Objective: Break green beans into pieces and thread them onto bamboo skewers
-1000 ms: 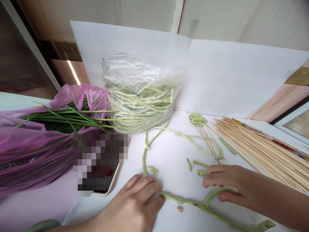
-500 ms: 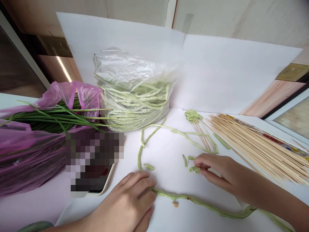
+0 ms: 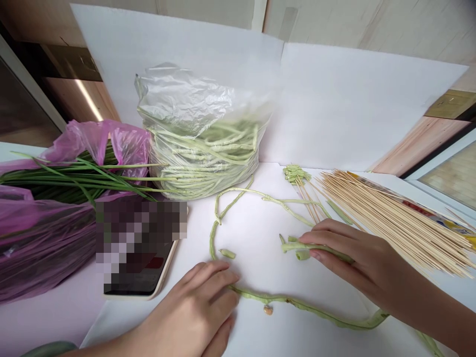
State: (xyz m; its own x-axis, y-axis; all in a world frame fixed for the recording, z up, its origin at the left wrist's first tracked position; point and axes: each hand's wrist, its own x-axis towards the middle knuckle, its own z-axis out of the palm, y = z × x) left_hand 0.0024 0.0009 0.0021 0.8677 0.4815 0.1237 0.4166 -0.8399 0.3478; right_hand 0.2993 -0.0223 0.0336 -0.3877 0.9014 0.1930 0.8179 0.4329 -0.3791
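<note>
Bare hands work apart over a white counter (image 3: 256, 253); the right hand (image 3: 349, 258) is closed, thumb against fingers, on a slim, pale-green length of bean (image 3: 316, 246), held just above or among short cut pieces; the left hand (image 3: 199, 302) lies with its fingers curled over a long, wrinkled green bean (image 3: 260, 297), though whether it grips or merely steadies cannot be told; the long bean runs across the counter toward the right forearm, a small tan seed (image 3: 268, 310) just beside it; among the finished work, one neat cluster of short, light-green bean pieces (image 3: 295, 173) sits at the ends of thin wooden skewers; a stubby green bean piece (image 3: 227, 254) lies loose near the left hand; much appears to remain, judging by the clear plastic bag (image 3: 204, 148) full of long, pale-green beans at the back and the broad spread of bare, straw-coloured wooden sticks (image 3: 394, 223) on the right; a purple plastic bag (image 3: 130, 144) of dark-green stalks (image 3: 74, 181) and a pale-edged phone (image 3: 165, 277), partly masked, rest at left; progress looks early.
</note>
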